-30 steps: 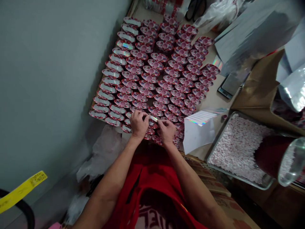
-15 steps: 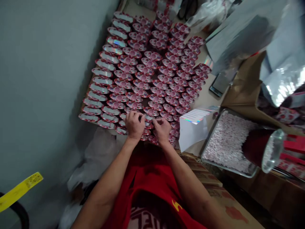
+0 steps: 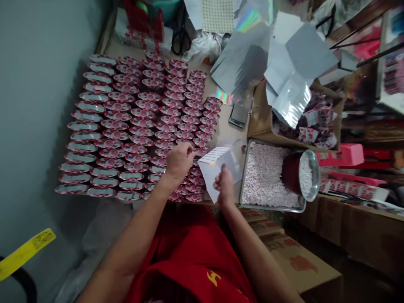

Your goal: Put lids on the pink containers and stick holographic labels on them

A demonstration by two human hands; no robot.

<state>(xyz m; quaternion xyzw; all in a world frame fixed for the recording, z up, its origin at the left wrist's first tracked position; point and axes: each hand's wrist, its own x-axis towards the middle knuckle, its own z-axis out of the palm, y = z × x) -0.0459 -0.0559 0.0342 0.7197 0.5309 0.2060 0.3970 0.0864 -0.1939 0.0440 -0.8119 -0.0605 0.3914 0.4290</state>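
Rows of small red-and-white packs (image 3: 143,113) with oval tops stand packed together on the table. Many show a pink disc in the top; those along the left and front carry pale, shiny strips (image 3: 83,147) across it. My left hand (image 3: 178,162) is over the front right rows, fingers curled into a pinch whose contents I cannot make out. Just in front of a white sheet with silvery strips (image 3: 216,155) is my right hand (image 3: 225,185), its fingers curled. It hides part of the sheet, and anything between its fingertips is too small to tell.
To the right, a metal tray (image 3: 244,185) holds small pale pellets, with a dark red metal-rimmed cup (image 3: 290,172) lying in it. Behind are a cardboard box (image 3: 260,122) of packets, a small flat device (image 3: 238,115) and silvery sheets (image 3: 243,54). Black scissors (image 3: 181,40) lie at the back.
The view has swung right, showing more of the tray and box. My right hand has left the packs and moved right to the strip sheet; my left hand stays above the packs.
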